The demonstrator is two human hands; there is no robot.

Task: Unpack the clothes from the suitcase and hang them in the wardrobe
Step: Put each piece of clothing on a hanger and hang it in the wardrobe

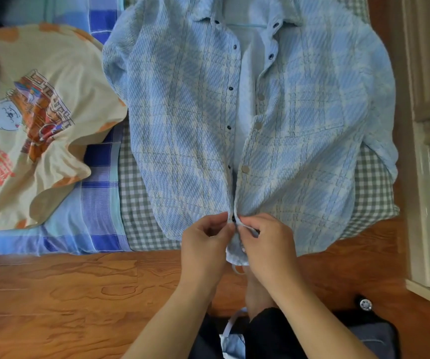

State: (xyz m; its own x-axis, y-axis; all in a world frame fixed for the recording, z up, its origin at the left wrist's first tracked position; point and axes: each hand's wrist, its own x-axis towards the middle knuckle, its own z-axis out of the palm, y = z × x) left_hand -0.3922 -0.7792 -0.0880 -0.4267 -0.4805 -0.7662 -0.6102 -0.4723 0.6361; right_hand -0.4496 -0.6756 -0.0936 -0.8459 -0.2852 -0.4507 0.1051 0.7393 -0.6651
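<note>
Both hands (234, 237) pinch the shirt's (182, 112) bottom edges at lower centre. Likely fastening a snap (hanger inside), so it hangs closed.

Both bare forearms reach forward, converging. The left hand (206, 240) and right hand (265, 239) meet almost touching, fingers curled, each pinching fabric.

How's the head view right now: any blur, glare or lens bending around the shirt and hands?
Head view: soft, even daylight with no glare; the blue plaid shirt and both hands, left hand and right hand, are fairly sharp; wide-angle bending curves the bed edge and white frame; corners look softer.
</note>
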